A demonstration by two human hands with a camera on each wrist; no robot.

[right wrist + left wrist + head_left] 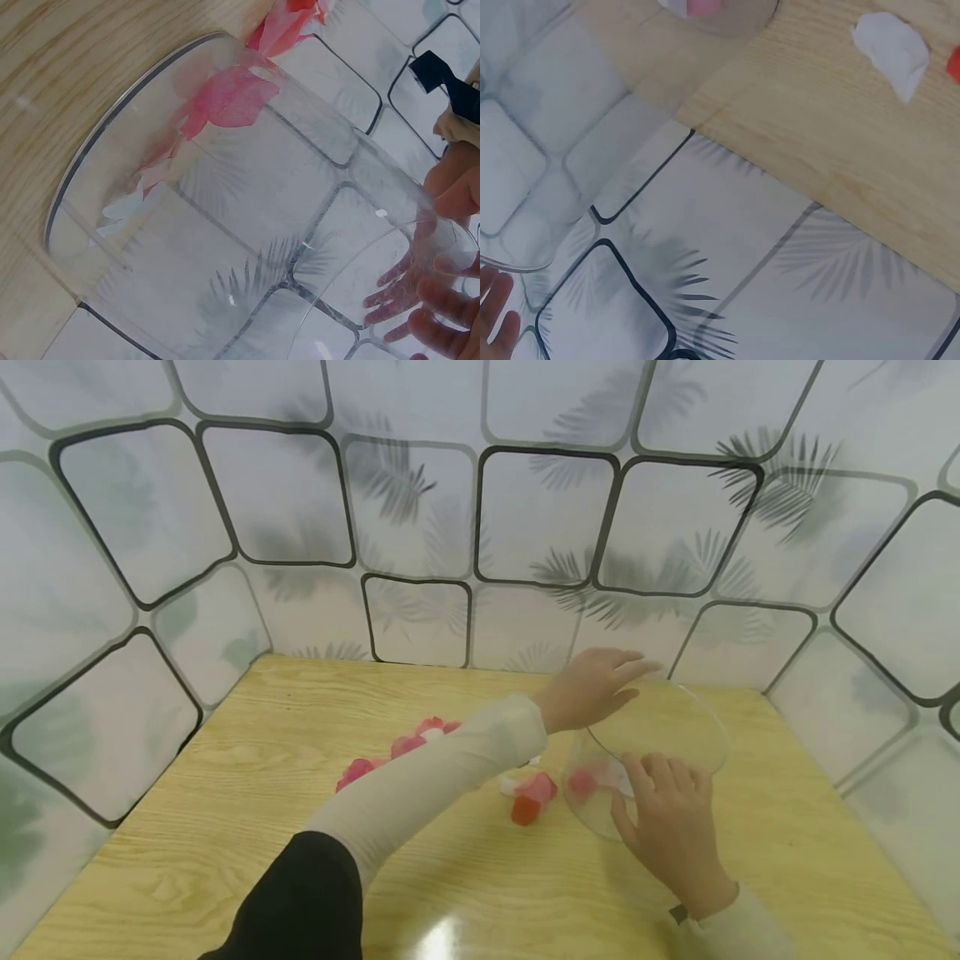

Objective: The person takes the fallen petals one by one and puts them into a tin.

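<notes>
A clear cylindrical container (716, 718) stands on the table at the right, with pink petals (582, 783) and pale pieces near its bottom. My left hand (592, 687) reaches across to the far left of its rim, fingers stretched out. In the left wrist view, only fingertips (496, 307) show beside the rim. My right hand (671, 827) holds the near side at the rim, thumb apart from the fingers. The right wrist view shows the petals (232, 97) through the wall, with right-hand fingers (442, 311) around the mouth.
Just left of the container lie a red petal (526, 811) and several pink and white ones. More pink petals (408, 745) lie farther left, partly behind my left sleeve (442, 777). Patterned cloth (420, 510) walls the wooden table (247, 827) at the back and sides.
</notes>
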